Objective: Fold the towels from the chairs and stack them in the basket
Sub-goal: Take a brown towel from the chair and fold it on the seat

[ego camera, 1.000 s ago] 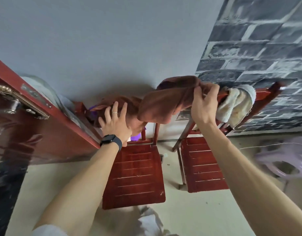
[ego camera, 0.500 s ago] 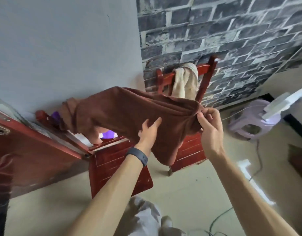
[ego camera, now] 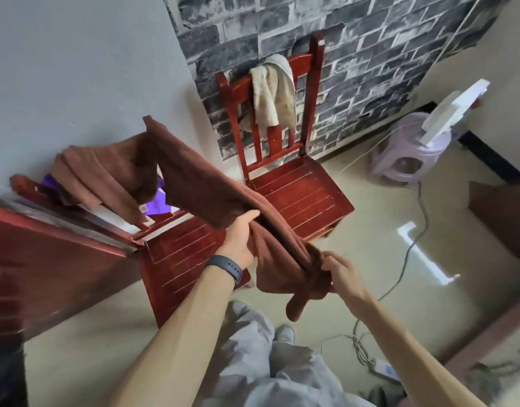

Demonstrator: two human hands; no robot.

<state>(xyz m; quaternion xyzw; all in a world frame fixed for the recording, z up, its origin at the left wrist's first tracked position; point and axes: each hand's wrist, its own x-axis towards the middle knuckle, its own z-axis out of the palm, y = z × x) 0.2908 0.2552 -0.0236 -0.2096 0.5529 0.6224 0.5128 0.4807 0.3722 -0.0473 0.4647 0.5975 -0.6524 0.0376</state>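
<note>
The brown towel (ego camera: 211, 195) is now drawn nearer, the right hand (ego camera: 338, 274) holding its bunched end in a closed grip and the left hand (ego camera: 238, 236) apparently pinching mid-length, but its tail still drapes the chair (ego camera: 176, 254), so folding waits.

Walls: pale grey plain wall (ego camera: 76, 69) beyond the left grip (ego camera: 238, 242); dark brick-pattern wall (ego camera: 370, 54) beyond the right grip (ego camera: 341, 271).
Floor: glossy cream floor (ego camera: 429, 312), with a bright light patch (ego camera: 407, 229) right of the right grip.
Chairs: red wooden far chair (ego camera: 305, 195) against the brick, beyond both grips; red near chair (ego camera: 179, 251) just left of the left grip.
Stool: lilac plastic stool (ego camera: 408, 160) far right of the right grip.
Door: red-brown door (ego camera: 47, 259) far left of the left grip.
</note>
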